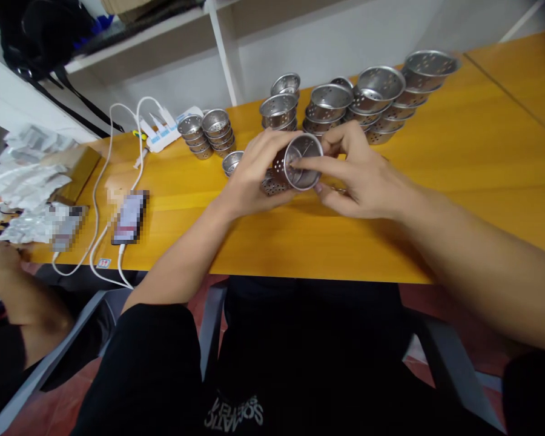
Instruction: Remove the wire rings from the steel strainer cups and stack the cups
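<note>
A small perforated metal cup (301, 160) is tilted on its side above the yellow table (458, 175), its mouth facing me. My left hand (254, 175) wraps round its back and holds it, with another perforated metal piece (269, 185) under the fingers. My right hand (358, 169) pinches the cup's rim from the right, the forefinger reaching across the opening. A single loose cup (231, 162) lies on the table just left of my left hand.
Stacks of similar perforated metal cups (376, 97) stand along the far table edge, smaller stacks (208, 132) to the left. A phone (129, 217) on white cables and a power strip (166, 130) lie at left. Another person's hand (0, 257) and crumpled plastic bags (25, 181) are at far left.
</note>
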A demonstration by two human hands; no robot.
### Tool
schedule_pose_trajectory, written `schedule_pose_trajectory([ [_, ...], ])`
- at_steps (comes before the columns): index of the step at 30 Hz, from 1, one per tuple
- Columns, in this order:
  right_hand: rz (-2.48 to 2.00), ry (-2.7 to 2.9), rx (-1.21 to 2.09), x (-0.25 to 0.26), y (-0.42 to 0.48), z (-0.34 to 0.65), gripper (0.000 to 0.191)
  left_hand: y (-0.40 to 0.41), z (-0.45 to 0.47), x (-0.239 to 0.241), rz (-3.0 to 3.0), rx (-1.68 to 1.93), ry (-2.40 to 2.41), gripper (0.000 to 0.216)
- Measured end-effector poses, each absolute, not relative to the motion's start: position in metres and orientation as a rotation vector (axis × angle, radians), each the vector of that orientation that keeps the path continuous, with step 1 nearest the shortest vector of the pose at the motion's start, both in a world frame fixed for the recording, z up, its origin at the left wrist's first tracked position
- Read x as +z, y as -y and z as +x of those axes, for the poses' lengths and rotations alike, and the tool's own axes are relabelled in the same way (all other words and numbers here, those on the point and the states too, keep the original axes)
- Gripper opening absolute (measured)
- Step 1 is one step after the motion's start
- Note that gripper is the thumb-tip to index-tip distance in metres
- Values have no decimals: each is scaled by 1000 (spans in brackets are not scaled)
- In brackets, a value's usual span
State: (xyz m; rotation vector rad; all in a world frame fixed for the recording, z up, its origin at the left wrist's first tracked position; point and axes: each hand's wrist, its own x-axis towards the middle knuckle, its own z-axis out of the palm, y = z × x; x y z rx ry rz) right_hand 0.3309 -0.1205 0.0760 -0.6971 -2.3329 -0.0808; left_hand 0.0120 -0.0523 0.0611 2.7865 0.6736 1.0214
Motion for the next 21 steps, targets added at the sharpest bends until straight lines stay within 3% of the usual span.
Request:
schedule_pose_trajectory([
  [4, -645, 2276, 31, 78, 117, 338, 34, 58, 13, 63, 2752, 1011, -723, 93],
  [10, -750, 2232, 139, 81, 118, 338, 44, 59, 14, 60, 2776, 996, -741, 87],
  [21, -594, 2044, 342, 90, 123, 331, 38, 56, 10, 68, 2784, 898, -725, 84],
])
